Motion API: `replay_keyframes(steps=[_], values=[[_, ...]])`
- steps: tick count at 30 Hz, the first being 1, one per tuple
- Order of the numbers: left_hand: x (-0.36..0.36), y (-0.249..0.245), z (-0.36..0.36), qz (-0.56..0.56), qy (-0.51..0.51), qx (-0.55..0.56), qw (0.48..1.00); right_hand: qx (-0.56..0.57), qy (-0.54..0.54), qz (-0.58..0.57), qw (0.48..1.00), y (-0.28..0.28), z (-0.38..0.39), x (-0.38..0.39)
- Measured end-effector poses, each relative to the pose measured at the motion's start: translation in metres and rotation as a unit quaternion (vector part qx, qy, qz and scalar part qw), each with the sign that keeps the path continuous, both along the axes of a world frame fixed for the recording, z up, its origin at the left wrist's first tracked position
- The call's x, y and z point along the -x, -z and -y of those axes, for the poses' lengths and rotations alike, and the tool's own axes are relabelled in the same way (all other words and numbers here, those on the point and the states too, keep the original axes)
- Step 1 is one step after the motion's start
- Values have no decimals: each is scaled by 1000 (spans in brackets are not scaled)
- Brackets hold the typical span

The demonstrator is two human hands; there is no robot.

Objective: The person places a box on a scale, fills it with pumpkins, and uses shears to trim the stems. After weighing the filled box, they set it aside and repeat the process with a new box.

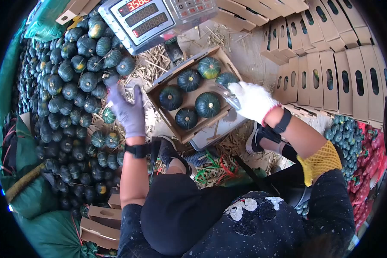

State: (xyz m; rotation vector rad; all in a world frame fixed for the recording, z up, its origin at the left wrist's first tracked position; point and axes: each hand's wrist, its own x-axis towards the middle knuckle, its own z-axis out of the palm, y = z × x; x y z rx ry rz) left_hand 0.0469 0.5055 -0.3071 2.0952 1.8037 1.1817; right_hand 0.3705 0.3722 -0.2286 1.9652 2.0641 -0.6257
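My left hand point(129, 109), in a grey-purple glove, is over the near edge of the squash pile point(88, 81). Its thumb stands apart from the fingers and nothing shows in its grip. My right hand point(253, 102), in a white glove, is closed on silvery shears point(228, 98), partly blurred, at the right side of an open cardboard box point(182, 136). Several dark green squash lie in the box, among them a round one point(207, 105) and a yellow-patched one point(209, 67). Another squash point(226, 80) sits in the box's right corner, close to the right glove.
A digital scale display point(148, 21) with red digits stands behind the box, which rests on a metal platform point(215, 134). Rows of cardboard boxes point(331, 77) line the right. Red net sacks point(367, 172) lie far right; straw point(148, 64) litters the floor.
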Motion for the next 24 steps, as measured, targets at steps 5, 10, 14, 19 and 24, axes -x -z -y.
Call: replay_keyframes(steps=[5,10,14,19,24], values=[[-30,-24,44,-47,275,85,957,-93,-114,139,979,37,53,-4],[-93,10,82,-121,456,247,846,-92,-85,162,979,41,50,20],[-93,27,88,-77,451,220,862,-118,-104,137,978,50,45,23],[-95,31,83,-42,441,199,874,28,45,18,998,42,39,28],[-79,15,67,-11,433,180,883,101,25,-60,993,2,21,36]])
